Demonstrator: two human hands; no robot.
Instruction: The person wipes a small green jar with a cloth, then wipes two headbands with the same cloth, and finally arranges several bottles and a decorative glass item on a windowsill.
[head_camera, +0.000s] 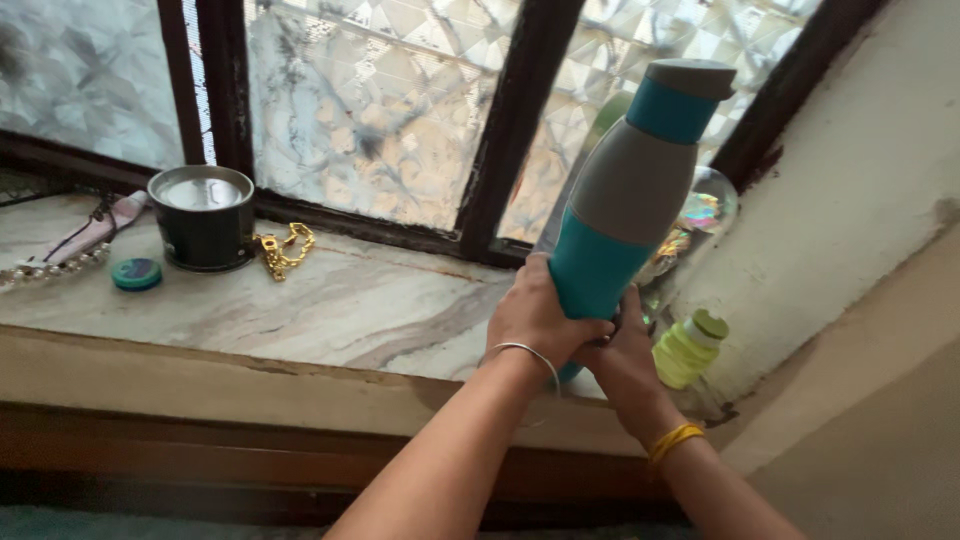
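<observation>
We hold the teal and grey bottle (625, 190) with both hands at centre right of the frame, above the marble windowsill (330, 300). Its long axis tilts, cap toward the upper right, base toward us. The left hand (535, 320) wraps its fingers (585, 330) closed around the lower body; the right hand (620, 355) grips the base from below, closed as well. Both hands touch the bottle; a small yellow-green bottle (688, 350) lies just right

Bottle (625, 200) teal with grey bands; small bottle (688, 350) lime green; tin (204, 215) dark; chain (281, 251) gold; sill (330, 300) veined marble.
</observation>
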